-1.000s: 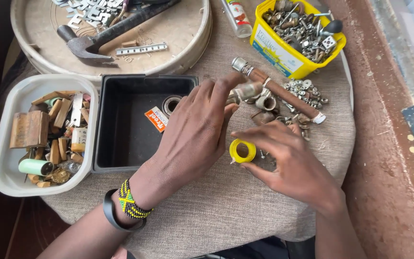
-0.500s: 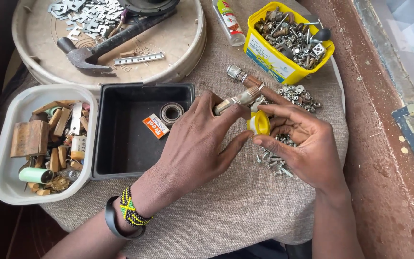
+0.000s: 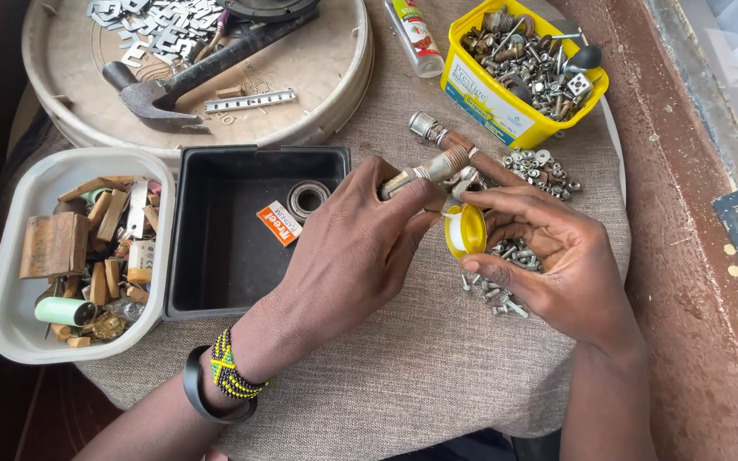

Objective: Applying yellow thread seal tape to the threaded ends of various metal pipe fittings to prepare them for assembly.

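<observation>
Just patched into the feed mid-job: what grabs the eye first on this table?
At centre, the left hand pinches a threaded metal pipe fitting while the right hand holds a small yellow spool of white tape beside it, over loose screws. A bright yellow plastic tub of metal hardware stands top right; a hammer lies in the round tray top left.

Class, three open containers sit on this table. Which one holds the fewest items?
The black square tray: just a bearing ring and an orange packet. The white tub and yellow tub are heaped.

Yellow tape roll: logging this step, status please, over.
Left hand grips threaded metal fitting. Right hand holds yellow tape roll beside it. Loose screws under right hand; nothing blocking.
</observation>
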